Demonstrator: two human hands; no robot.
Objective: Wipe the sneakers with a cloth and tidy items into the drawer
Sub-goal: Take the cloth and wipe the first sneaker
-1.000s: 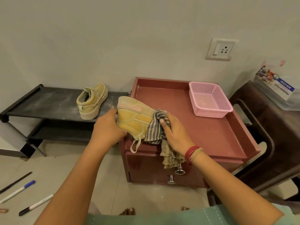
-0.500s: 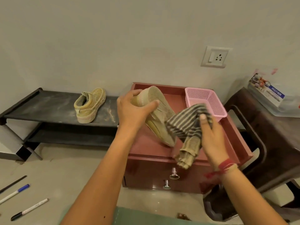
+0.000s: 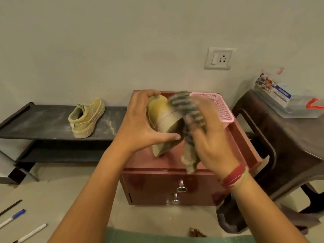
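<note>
A pink mesh basket [image 3: 222, 109] stands at the back right corner of the maroon cabinet [image 3: 154, 188]. A bare stretch of its mesh floor and walls shows, and its left end is hidden behind the cloth and fingers. The cabinet top is a shallow tray with a raised rim, and below it two drawer fronts sit flush, each with a metal knob [image 3: 181, 187]. At the right edge of the frame a clear plastic box [image 3: 289, 104] with a printed label rests on a dark brown stool [image 3: 289, 137]; its contents cannot be made out. Centre frame, above the cabinet top, the left hand [image 3: 142, 127] grips a tan sneaker [image 3: 166, 116]. Its fingers curl over the upper end and its thumb lies across the lower side. The right hand [image 3: 210, 137] is blurred. It holds a striped cloth [image 3: 188, 155] against the right side of the shoe, the cloth bunched between palm and sneaker with a tail hanging below. How far those fingers curl cannot be told. A second sneaker [image 3: 86, 118] sits upright on the black rack [image 3: 43, 123] at centre left, and pens [image 3: 12, 219] lie on the floor at lower left.
</note>
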